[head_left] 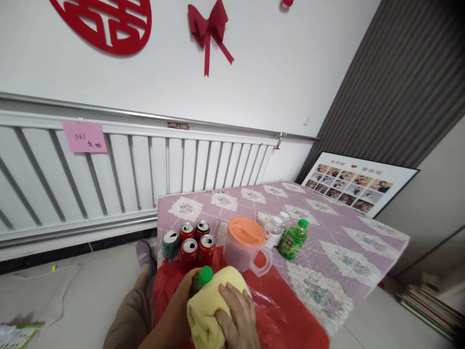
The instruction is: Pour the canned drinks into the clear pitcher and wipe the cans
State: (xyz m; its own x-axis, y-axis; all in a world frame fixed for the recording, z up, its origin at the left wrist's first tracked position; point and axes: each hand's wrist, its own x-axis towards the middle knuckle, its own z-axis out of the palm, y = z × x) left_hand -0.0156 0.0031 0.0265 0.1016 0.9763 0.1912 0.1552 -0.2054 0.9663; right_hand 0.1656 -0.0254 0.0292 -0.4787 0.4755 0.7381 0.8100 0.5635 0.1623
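Note:
My left hand (181,298) is wrapped round a green-capped bottle (205,275), held near the table's front edge. A folded yellow cloth (209,308) lies against this bottle and hides most of its body. Over the cloth my right hand (238,312) presses with bent fingers, gripping it. Just beyond my hands stands a clear plastic pitcher (234,249) with an orange lid. To its left are several opened drink cans (189,252), mostly red, one teal. Right of the pitcher stand a green drink bottle (293,240) and two clear bottles (272,232) with white caps.
Red plastic sheeting (290,310) covers the front of the table (337,261), over a purple floral cloth. A white radiator (145,165) runs along the wall. A photo board (348,184) leans behind the table's right side. A leg with a purple shoe (144,252) shows at left.

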